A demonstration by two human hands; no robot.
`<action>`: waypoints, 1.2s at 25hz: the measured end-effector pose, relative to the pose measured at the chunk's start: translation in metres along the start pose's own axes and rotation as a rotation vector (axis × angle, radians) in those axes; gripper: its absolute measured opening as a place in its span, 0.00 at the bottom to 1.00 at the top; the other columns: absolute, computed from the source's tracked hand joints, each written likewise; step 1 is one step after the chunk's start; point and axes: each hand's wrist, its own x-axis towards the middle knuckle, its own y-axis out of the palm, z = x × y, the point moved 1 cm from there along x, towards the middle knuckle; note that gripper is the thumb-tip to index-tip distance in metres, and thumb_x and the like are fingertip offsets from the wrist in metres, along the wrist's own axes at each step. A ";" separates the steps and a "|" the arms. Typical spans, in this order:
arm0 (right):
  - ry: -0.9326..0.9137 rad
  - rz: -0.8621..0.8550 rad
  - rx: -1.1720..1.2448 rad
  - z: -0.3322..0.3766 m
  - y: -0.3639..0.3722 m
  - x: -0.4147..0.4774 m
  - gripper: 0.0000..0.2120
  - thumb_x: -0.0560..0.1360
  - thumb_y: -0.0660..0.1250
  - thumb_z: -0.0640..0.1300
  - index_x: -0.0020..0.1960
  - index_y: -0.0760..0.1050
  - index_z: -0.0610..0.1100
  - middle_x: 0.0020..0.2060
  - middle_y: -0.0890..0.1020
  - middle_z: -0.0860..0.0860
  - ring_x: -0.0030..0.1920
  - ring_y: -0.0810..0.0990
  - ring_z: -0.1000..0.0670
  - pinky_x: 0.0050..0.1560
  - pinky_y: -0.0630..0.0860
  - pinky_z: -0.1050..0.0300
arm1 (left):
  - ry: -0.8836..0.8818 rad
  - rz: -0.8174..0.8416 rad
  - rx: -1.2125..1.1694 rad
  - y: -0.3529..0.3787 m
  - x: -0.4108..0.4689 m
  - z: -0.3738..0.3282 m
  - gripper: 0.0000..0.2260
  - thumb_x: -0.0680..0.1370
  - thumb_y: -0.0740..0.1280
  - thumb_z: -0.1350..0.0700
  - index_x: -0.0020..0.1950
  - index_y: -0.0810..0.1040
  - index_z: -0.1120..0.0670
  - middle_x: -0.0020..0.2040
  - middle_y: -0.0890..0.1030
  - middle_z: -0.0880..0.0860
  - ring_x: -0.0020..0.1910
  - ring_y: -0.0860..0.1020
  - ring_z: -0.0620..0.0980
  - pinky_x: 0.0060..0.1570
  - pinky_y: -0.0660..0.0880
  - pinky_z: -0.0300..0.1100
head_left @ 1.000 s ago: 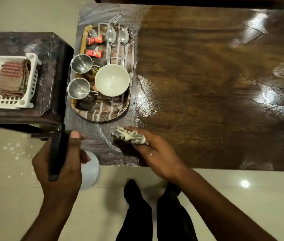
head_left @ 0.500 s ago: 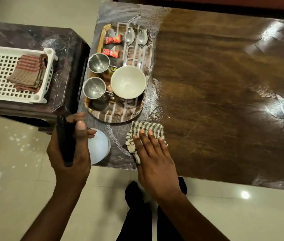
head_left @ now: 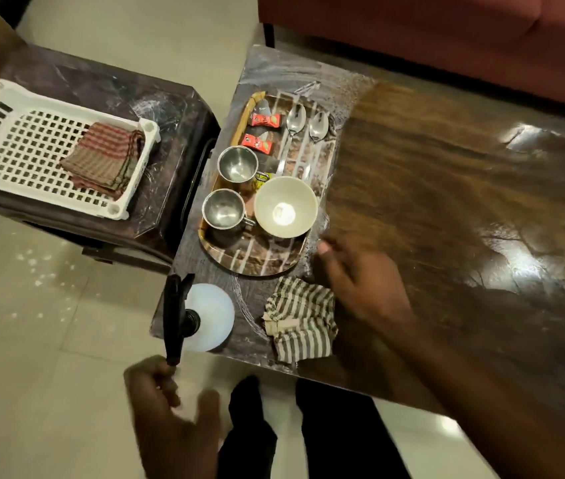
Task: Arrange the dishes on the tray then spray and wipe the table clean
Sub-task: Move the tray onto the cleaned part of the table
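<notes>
The patterned tray sits at the left end of the wooden table. It holds a white bowl, two steel cups, two spoons and two red sachets. A white spray bottle with a black trigger head stands on the near left corner. The striped cloth lies crumpled beside it. My left hand, blurred, is just below the trigger head with fingers apart. My right hand hovers spread just right of the cloth, off it.
A white plastic basket holding a folded checked cloth rests on a dark side table to the left. A red sofa runs behind the table. My legs stand at the near edge.
My left hand set the spray bottle down on the table corner and let go, dropping back. My right hand lifted off the cloth and moved right. The view shifted left.
</notes>
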 end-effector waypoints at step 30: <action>0.216 0.133 0.378 -0.005 -0.047 0.331 0.08 0.82 0.69 0.34 0.53 0.86 0.43 0.44 0.86 0.48 0.36 0.85 0.57 0.36 0.82 0.65 | -0.630 -0.581 -0.542 0.199 0.092 -0.054 0.20 0.80 0.61 0.73 0.71 0.72 0.61 0.65 0.82 0.60 0.58 0.84 0.55 0.59 0.83 0.50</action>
